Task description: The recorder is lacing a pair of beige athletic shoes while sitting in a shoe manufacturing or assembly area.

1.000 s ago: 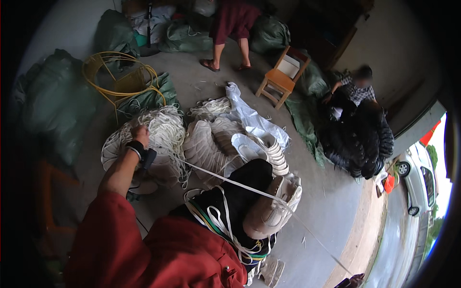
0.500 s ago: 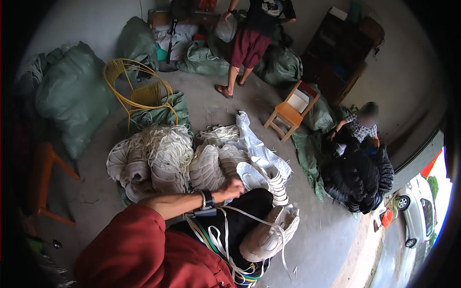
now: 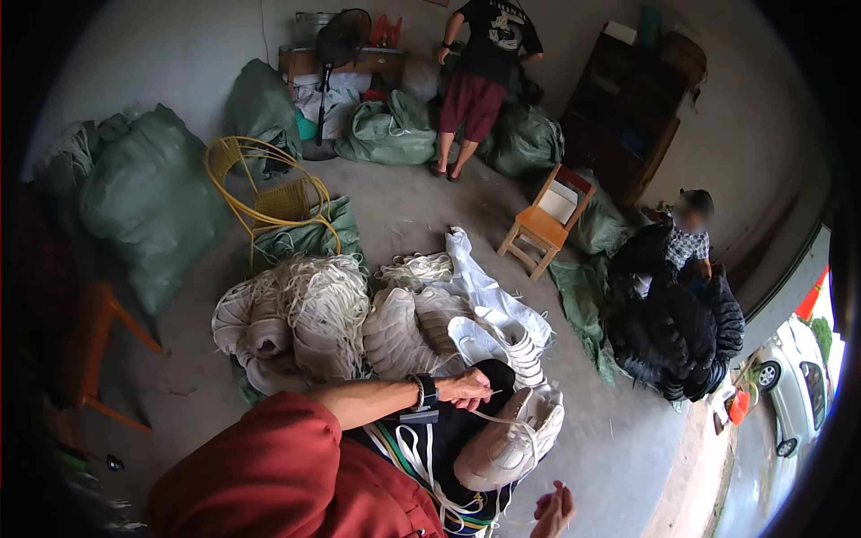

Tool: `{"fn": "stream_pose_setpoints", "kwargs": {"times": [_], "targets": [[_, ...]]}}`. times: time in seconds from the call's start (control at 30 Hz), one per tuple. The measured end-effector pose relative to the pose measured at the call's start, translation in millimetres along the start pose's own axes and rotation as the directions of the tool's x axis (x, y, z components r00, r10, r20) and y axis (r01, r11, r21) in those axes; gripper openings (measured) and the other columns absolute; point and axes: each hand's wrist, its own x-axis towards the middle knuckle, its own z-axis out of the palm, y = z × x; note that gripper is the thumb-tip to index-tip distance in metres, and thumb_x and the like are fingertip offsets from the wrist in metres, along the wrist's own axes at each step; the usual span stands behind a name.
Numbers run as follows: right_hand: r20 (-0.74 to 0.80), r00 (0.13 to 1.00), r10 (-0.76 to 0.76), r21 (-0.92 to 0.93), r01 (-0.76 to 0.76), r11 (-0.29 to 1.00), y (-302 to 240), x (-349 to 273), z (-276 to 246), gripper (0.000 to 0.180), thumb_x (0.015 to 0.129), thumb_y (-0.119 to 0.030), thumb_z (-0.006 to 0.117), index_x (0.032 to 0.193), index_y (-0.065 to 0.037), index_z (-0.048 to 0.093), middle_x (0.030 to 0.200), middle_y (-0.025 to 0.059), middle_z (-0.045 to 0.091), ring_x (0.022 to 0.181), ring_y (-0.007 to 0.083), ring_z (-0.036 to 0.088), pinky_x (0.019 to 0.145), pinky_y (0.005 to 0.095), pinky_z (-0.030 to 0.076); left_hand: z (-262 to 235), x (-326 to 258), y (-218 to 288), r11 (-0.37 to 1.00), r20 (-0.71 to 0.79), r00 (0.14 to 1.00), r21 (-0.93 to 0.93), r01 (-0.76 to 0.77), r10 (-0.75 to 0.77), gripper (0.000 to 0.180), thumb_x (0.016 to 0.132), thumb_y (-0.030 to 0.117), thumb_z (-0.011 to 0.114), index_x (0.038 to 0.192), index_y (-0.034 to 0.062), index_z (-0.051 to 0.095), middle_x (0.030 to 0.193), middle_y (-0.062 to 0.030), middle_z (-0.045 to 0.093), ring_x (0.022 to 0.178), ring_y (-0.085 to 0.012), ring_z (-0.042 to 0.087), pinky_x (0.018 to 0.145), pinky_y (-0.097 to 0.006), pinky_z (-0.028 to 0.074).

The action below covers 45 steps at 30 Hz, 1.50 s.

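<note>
Though its lace [image 3: 493, 419] in left grip [image 3: 464, 389], pale shoe [image 3: 498, 457] just to the right.

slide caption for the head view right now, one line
Left hand holding a white lace that runs to a pale shoe, right hand apart below, more shoes piled beyond.

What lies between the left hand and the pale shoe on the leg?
The head view shows a white lace over the black trouser leg between the left hand and the shoe.
</note>
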Motion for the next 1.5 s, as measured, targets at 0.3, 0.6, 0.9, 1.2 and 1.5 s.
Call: {"fn": "stream_pose_setpoints", "kwargs": {"times": [0.3, 0.6, 0.9, 1.2, 1.5], "targets": [[0.067, 0.974, -0.217, -0.16, 0.226, 0.961, 19.0, 14.1, 82.8, 0.017, 0.084, -0.002, 0.046, 0.095, 0.005, 0.056, 0.076, 0.0082, 0.06, 0.071, 0.0118, 0.053, 0.065, 0.0259, 0.043, -3.5, 0.3, -5.3, 0.995, -0.028, 0.998, -0.078, 0.054, -0.056, 0.031, 0.083, 0.034, 0.053, 0.086, 0.0027, 0.055, 0.058, -0.0055, 0.056, 0.036, -0.0067, 0.043, 0.031, -0.02, 0.028], [0.013, 0.895, -0.446, -0.198, 0.44, 0.876, 18.6, 12.0, 88.5, 0.016, 0.088, -0.006, 0.044, 0.092, 0.004, 0.055, 0.066, 0.0057, 0.054, 0.058, 0.0088, 0.043, 0.054, 0.0254, 0.039, -0.2, -1.3, -0.8, 0.994, -0.018, 0.999, -0.104, 0.024, -0.026, 0.032, 0.082, 0.036, 0.054, 0.087, 0.004, 0.055, 0.057, -0.004, 0.055, 0.037, -0.0065, 0.043, 0.032, -0.019, 0.029], [0.04, 0.936, -0.349, -0.144, 0.351, 0.925, 25.2, 16.0, 85.6, 0.019, 0.09, -0.012, 0.044, 0.091, 0.003, 0.056, 0.061, 0.0024, 0.049, 0.053, 0.0074, 0.04, 0.048, 0.0239, 0.034, -1.6, -1.2, -0.6, 0.991, -0.014, 1.0, -0.133, 0.012, -0.014, 0.033, 0.083, 0.036, 0.055, 0.087, 0.003, 0.055, 0.056, -0.0054, 0.055, 0.038, -0.0074, 0.043, 0.033, -0.019, 0.03], [0.035, 0.938, -0.344, -0.131, 0.346, 0.929, 37.8, 19.2, 82.6, 0.018, 0.09, -0.01, 0.044, 0.09, 0.004, 0.055, 0.064, 0.0035, 0.051, 0.055, 0.0075, 0.041, 0.049, 0.024, 0.034, -0.6, 1.1, -6.2, 0.989, -0.024, 0.998, -0.139, 0.052, -0.055, 0.033, 0.083, 0.035, 0.055, 0.086, 0.0021, 0.055, 0.057, -0.0064, 0.055, 0.037, -0.0079, 0.041, 0.033, -0.021, 0.029], [0.038, 0.933, -0.358, -0.19, 0.358, 0.914, 24.7, 14.7, 85.8, 0.018, 0.089, -0.007, 0.044, 0.096, 0.006, 0.054, 0.078, 0.0062, 0.058, 0.063, 0.0086, 0.043, 0.056, 0.0236, 0.037, -3.1, -3.7, -0.9, 0.993, -0.017, 1.0, -0.118, 0.019, -0.021, 0.033, 0.083, 0.037, 0.053, 0.087, 0.0044, 0.054, 0.056, -0.0028, 0.055, 0.038, -0.0061, 0.043, 0.033, -0.019, 0.028]]}}
